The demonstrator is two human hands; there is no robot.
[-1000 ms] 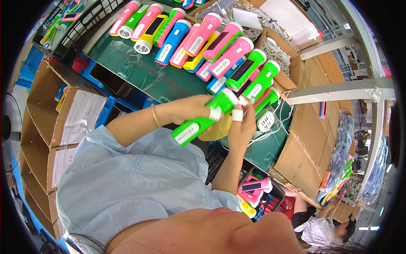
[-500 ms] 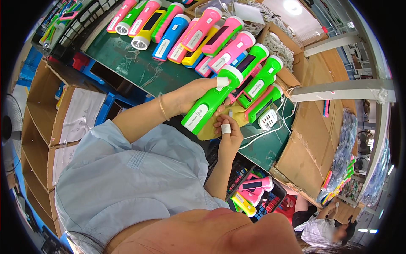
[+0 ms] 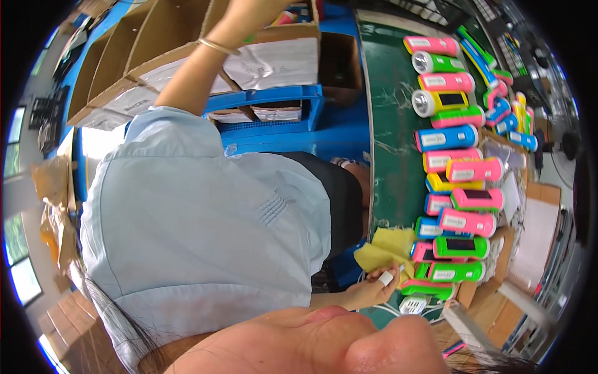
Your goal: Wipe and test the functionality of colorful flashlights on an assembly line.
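Note:
My left hand [image 3: 265, 11] is at the top edge of the view, over the cardboard compartment box [image 3: 274, 62]. Its fingers are cut off or hidden, so what it holds does not show. A bit of green shows just under the wrist, by the box wall. My right hand [image 3: 381, 282], white tape round its thumb, is closed at the near end of the green table [image 3: 392, 124]. A small pale tip pokes out past its fingers. The yellow cloth [image 3: 387, 246] lies crumpled against this hand. Beside it runs a row of flashlights, including a green flashlight [image 3: 458, 272].
A white power strip [image 3: 412, 305] with cables sits close to my right hand. A blue rack [image 3: 268, 96] stands below the compartment box. More flashlights [image 3: 498, 115] lie at the table's far side, and a cardboard carton [image 3: 542, 193] is on the right.
The view has swung left, toward the compartment box. My left hand has gone from above the table, where it held a green flashlight, to the box. The right hand stays by the cloth.

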